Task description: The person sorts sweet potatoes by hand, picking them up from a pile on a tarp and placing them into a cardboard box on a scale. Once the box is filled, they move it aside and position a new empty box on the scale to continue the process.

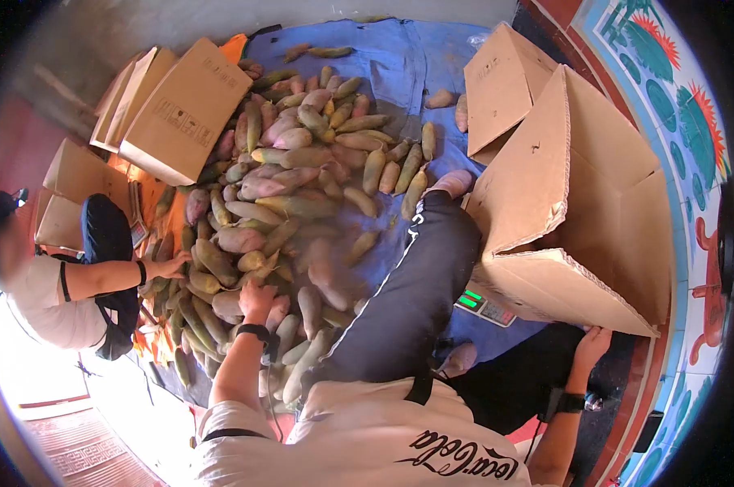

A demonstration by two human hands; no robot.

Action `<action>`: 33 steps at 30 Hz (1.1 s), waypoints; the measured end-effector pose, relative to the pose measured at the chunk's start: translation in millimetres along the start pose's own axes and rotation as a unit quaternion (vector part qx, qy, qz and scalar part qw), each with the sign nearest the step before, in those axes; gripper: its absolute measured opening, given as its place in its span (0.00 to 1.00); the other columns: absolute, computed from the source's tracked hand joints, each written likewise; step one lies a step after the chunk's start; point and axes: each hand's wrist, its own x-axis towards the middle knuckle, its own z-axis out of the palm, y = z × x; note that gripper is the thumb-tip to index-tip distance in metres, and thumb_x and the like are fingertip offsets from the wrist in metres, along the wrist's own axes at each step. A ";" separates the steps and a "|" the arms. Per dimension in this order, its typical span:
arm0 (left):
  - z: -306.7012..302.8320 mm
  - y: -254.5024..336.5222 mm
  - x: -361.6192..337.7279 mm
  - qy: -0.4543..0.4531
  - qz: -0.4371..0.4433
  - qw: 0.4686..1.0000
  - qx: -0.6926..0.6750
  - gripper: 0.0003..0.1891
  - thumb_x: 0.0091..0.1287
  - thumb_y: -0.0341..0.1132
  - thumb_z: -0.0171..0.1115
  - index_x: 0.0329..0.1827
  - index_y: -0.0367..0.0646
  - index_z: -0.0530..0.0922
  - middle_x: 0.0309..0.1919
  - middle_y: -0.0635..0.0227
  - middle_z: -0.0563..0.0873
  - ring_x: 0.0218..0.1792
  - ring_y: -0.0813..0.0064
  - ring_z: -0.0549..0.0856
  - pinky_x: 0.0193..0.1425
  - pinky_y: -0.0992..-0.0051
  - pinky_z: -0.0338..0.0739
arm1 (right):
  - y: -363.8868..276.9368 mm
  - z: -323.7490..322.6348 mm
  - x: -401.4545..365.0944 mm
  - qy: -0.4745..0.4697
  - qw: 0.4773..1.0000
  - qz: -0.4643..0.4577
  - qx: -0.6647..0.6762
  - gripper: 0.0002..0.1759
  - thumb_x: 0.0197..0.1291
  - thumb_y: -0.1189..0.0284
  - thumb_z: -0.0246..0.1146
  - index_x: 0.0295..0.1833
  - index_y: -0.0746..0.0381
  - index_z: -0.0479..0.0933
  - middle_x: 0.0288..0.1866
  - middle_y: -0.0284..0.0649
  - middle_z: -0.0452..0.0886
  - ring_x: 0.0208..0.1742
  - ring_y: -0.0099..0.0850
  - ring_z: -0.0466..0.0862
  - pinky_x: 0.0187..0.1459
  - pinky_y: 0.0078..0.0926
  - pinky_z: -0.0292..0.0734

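Note:
My left hand (256, 302) reaches into a heap of long green and pinkish radishes (294, 207). Its fingers curl around a yellowish-green radish (263, 270) at the near side of the heap; the fingertips are partly hidden. At the right, my right hand (591, 347) pinches the lower edge of a large open cardboard box (537, 280). The box tilts, and its inside faces me. Beneath it, a digital scale (484, 308) shows lit green digits.
A co-worker (54, 300) crouches at the left, one hand (170, 266) on the heap. Cardboard boxes (184, 114) stand at the back left, another box (505, 85) at the back right. A blue sheet (391, 57) lies underneath. A tiled wall (675, 114) borders the right.

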 end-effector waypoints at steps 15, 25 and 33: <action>2.2 -16.8 2.7 0.112 0.066 0.991 0.025 0.26 0.55 0.45 0.61 0.57 0.52 0.70 0.49 0.61 0.77 0.57 0.60 0.71 0.60 0.60 0.65 | -10.4 -2.9 2.8 -0.002 1.000 -0.010 -0.028 0.07 0.59 0.80 0.46 0.36 0.70 0.70 0.28 0.47 0.74 0.30 0.39 0.76 0.37 0.34 0.70; 0.4 31.1 42.1 -0.054 0.111 0.961 0.248 0.15 0.62 0.38 0.52 0.49 0.45 0.77 0.45 0.61 0.83 0.51 0.62 0.79 0.52 0.61 0.71 | 8.4 -1.5 0.8 -0.009 0.999 -0.029 -0.035 0.08 0.56 0.81 0.47 0.38 0.70 0.71 0.29 0.47 0.73 0.30 0.41 0.74 0.37 0.34 0.70; -4.3 8.3 29.8 -0.144 0.171 0.931 0.290 0.19 0.61 0.49 0.55 0.42 0.43 0.82 0.44 0.57 0.83 0.46 0.59 0.83 0.48 0.66 0.78 | 6.3 2.1 -0.2 -0.013 1.000 0.013 -0.005 0.08 0.56 0.81 0.48 0.40 0.71 0.70 0.31 0.50 0.72 0.32 0.44 0.74 0.38 0.36 0.69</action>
